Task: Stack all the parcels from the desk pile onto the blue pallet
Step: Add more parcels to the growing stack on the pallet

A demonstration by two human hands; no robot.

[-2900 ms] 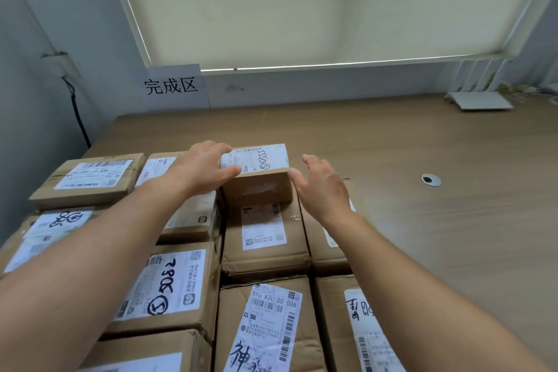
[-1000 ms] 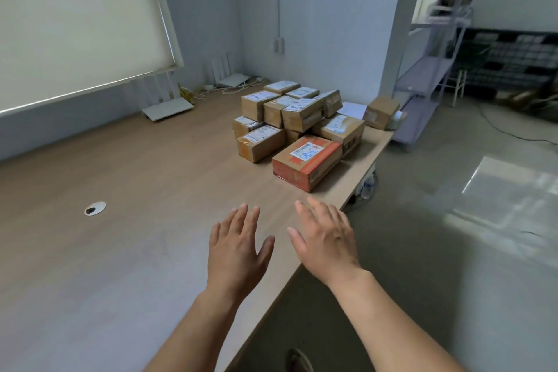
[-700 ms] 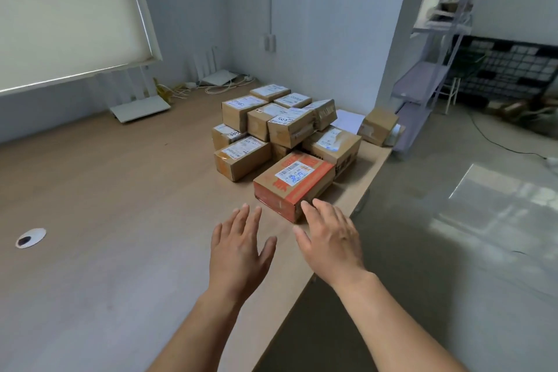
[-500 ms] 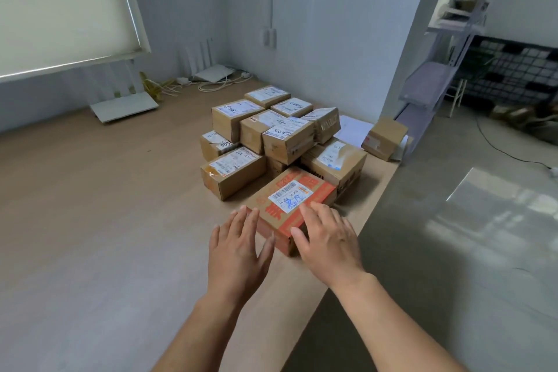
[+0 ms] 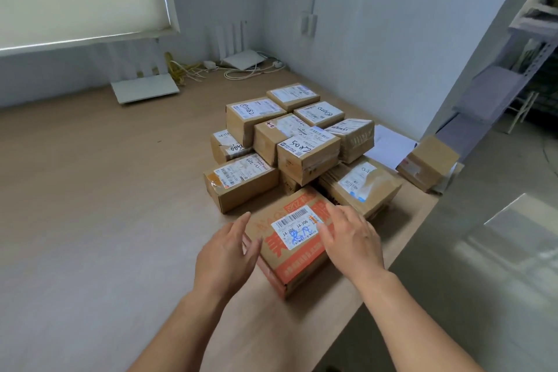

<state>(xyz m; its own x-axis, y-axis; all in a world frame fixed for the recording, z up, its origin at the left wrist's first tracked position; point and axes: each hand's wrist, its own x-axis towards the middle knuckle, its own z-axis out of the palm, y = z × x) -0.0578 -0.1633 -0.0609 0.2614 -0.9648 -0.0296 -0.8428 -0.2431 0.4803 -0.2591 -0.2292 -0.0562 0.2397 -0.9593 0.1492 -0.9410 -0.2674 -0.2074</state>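
Observed left hand [image 5: 225,257] and right hand [image 5: 353,246] flanking the orange-printed box [image 5: 299,264] near the desk [image 5: 90,205] edge, fingers straight and spread, gripping nothing; contact with the box unclear. Noted the parcel pile [image 5: 302,145] stacked just behind it, one lone box [image 5: 427,164] apart at right. Logged a white router [image 5: 145,90] against the far wall.
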